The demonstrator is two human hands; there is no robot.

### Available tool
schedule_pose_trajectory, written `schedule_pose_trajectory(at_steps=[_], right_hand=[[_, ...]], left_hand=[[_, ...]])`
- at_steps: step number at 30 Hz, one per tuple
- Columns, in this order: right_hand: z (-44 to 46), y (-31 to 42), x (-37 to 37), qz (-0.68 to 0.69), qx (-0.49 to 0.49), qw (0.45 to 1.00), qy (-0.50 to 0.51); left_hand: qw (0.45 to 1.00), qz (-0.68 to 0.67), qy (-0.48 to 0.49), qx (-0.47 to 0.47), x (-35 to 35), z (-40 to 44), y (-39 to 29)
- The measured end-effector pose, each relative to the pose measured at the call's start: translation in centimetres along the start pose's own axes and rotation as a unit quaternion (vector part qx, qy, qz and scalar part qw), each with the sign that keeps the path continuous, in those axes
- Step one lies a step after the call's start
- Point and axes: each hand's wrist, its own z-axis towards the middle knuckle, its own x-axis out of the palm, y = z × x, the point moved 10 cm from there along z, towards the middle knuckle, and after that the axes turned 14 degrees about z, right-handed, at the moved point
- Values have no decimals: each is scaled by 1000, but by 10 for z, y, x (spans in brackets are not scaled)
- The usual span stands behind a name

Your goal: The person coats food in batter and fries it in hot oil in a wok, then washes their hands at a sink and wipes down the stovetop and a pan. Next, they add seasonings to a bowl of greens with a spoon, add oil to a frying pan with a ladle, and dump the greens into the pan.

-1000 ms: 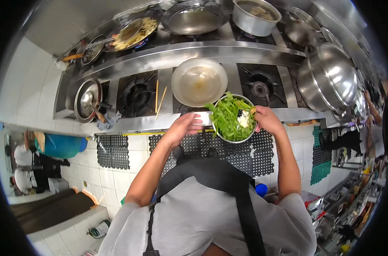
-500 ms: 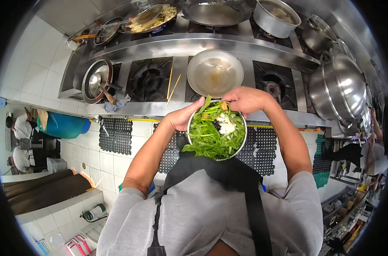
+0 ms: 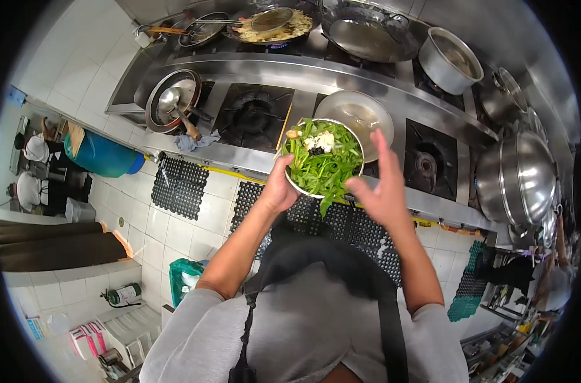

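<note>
A metal bowl [image 3: 295, 186] full of green leaves [image 3: 329, 171] is held up in front of the stove. White chopped bits [image 3: 320, 141], a dark sauce-like patch and a few brownish pieces lie on the leaves. My left hand [image 3: 279, 186] grips the bowl at its left side. Off the bowl's right side, my right hand [image 3: 381, 185] is open with its fingers spread. Just behind the bowl sits a wide pan [image 3: 375, 115] with a little liquid, partly covered by the bowl. A chopstick [image 3: 284, 127] lies on the stove beside the bowl.
Left on the stove are a bare burner [image 3: 252, 113] and a pan holding a ladle [image 3: 169, 100]. Another burner [image 3: 426, 163] and a large steel pot [image 3: 517, 169] stand right. Behind are a pan of frying food [image 3: 290, 29], a wok [image 3: 367, 39] and a pot [image 3: 445, 60].
My right hand has let go of the bowl's rim and opened out to the right. The bowl has turned and moved towards the pan. The view has tilted.
</note>
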Motion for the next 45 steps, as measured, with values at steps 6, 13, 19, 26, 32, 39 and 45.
schedule_pose_trajectory(at_steps=[6, 13, 19, 26, 32, 39, 45], right_hand=[[16, -3, 63, -202, 0, 979, 18], [58, 3, 59, -214, -37, 976, -10], [126, -6, 39, -195, -3, 981, -18], [219, 8, -6, -119, 19, 993, 0], [217, 62, -38, -163, 70, 983, -43], [211, 26, -54, -152, 31, 985, -73], [214, -25, -51, -131, 0, 988, -77]], left_hand=[[997, -19, -39, 62, 10, 5, -5], [993, 20, -65, 97, 19, 23, -35], [981, 103, -72, 149, 63, 56, -98], [971, 206, -4, 121, 132, 95, -168], [963, 237, 49, 120, 163, 108, -181], [949, 269, 153, 61, 174, 116, -157], [955, 273, 117, 13, 163, 130, -140]])
